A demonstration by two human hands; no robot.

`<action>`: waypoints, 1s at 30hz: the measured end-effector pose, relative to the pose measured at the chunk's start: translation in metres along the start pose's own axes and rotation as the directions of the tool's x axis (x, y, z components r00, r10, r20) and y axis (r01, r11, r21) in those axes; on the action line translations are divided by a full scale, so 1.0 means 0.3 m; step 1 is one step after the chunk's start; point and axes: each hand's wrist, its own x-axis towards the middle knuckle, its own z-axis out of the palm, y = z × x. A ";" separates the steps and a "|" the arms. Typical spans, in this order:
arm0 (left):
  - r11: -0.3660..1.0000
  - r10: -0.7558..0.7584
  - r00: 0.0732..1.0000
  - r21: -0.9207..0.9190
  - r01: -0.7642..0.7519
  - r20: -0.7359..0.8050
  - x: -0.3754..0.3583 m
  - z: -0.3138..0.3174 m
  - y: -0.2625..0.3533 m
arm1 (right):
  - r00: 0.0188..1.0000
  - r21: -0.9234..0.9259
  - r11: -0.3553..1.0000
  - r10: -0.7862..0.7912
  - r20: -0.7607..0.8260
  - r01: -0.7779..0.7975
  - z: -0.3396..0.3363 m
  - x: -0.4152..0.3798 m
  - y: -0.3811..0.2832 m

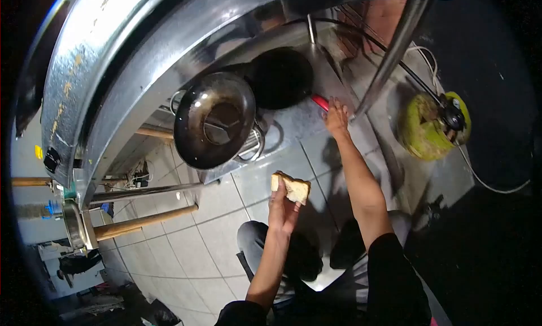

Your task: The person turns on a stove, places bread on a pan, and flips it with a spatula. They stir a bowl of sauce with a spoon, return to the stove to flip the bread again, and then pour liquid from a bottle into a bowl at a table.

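My left hand [279, 212] is closed on a piece of bread [296, 189] with a pale crumb and brown crust, held above the tiled floor. My right hand [337, 119] stretches forward, its fingers extended right at the red handle [320, 103] of a black frying pan [280, 77]. That pan rests on a low metal shelf [291, 125]. Left of it is a worn steel wok [215, 120] with loop handles, tilted toward me.
A curved steel counter edge [186, 49] overhangs the pans. A slanted metal leg [389, 57] stands close to my right hand. Farther right is a yellow-green gas cylinder [429, 125] with a black regulator and hose. Wooden poles [147, 221] jut out at left.
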 end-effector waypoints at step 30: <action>0.998 0.044 0.992 -0.049 -0.050 -0.121 -0.294 0.027 0.189 | 0.878 0.529 0.718 0.251 0.408 -0.451 -0.498 -0.221 -0.195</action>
